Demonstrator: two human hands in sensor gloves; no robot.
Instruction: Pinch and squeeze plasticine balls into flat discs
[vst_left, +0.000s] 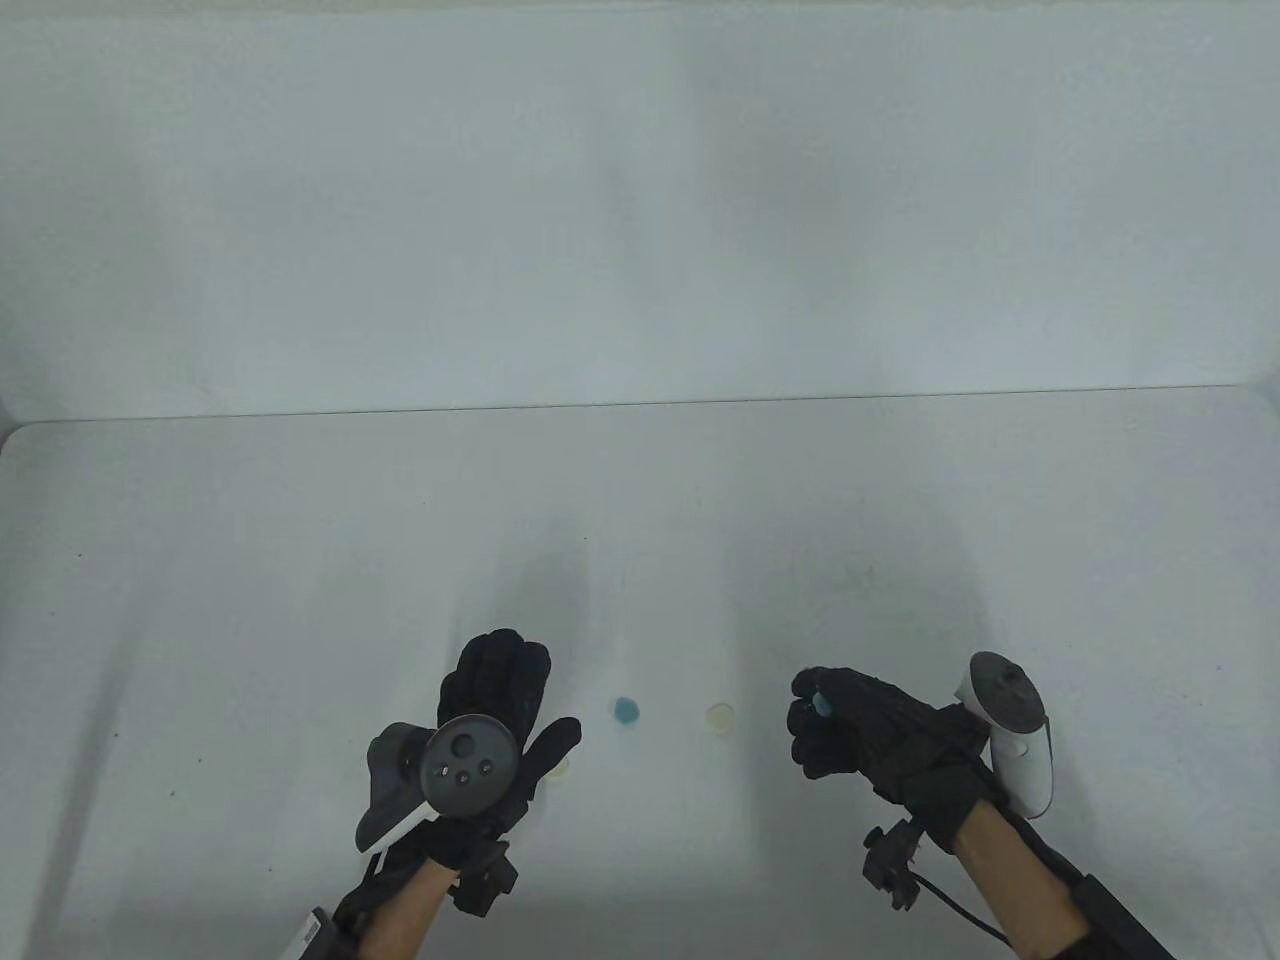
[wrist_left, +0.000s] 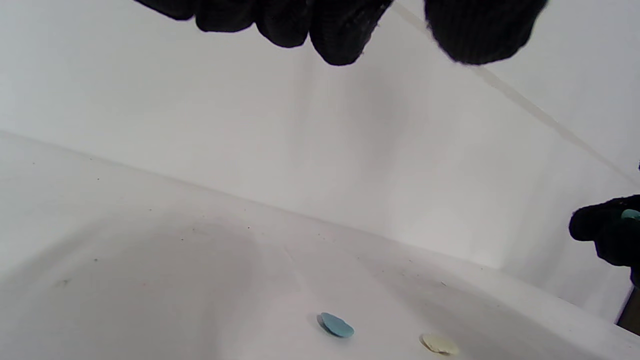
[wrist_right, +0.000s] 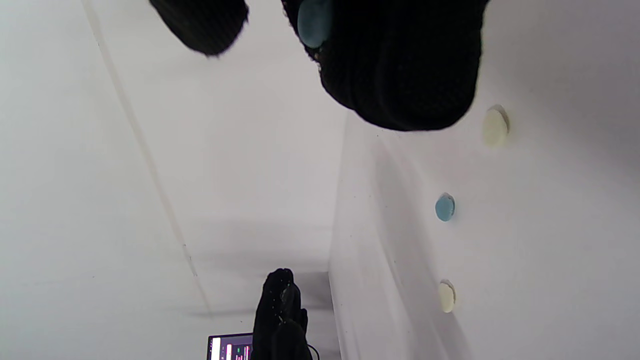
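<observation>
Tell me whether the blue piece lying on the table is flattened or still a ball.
Flattened. The blue piece lies on the table as a thin disc, seen edge-on in the left wrist view.

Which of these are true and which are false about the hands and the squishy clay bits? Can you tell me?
1. The right hand holds a blue piece in its fingers. True.
2. A blue disc lies on the table between the hands. True.
3. The left hand grips a red ball. False: its fingers are spread and hold nothing.
4. The pale yellow disc is stacked on the blue disc. False: they lie apart, side by side.
</observation>
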